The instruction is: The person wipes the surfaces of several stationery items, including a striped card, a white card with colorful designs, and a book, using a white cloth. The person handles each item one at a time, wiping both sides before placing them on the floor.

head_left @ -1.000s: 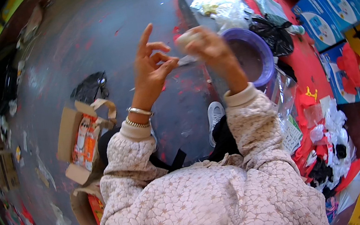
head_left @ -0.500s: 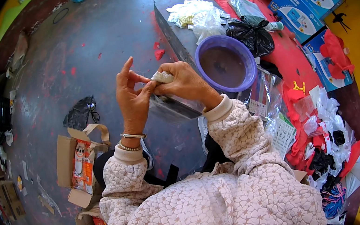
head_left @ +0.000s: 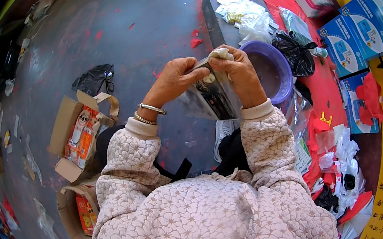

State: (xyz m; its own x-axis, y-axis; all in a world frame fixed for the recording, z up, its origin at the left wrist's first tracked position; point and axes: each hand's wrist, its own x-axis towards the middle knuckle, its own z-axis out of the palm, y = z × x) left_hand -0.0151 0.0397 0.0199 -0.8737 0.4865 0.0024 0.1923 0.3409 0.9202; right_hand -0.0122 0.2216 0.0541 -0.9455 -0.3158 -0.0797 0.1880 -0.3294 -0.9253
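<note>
Held up in front of me is a clear plastic bag (head_left: 218, 96) with a dark printed panel, tilted toward the lower right. My left hand (head_left: 176, 79) pinches its upper left edge between thumb and fingers. At its upper right, my right hand (head_left: 241, 72) is closed round a crumpled whitish lump (head_left: 221, 54) and the bag's top; the lump's kind cannot be made out. The two hands are a little apart, and the far side of the bag is hidden. A purple basin (head_left: 284, 60) of murky water stands just right of my right hand.
A long dark strip (head_left: 211, 19) extends beyond my hands. Right lie white plastic bags (head_left: 256, 25), a tied black bag (head_left: 296, 55) and red sheeting (head_left: 325, 93), beside blue boxes (head_left: 360, 32). Left are an open carton (head_left: 60, 135), another carton (head_left: 69, 209) and a black bag (head_left: 88, 82).
My left hand has gone from spread fingers to a pinch on the bag's edge. The bag has risen and turned its printed panel toward me. The view has shifted to the left.
</note>
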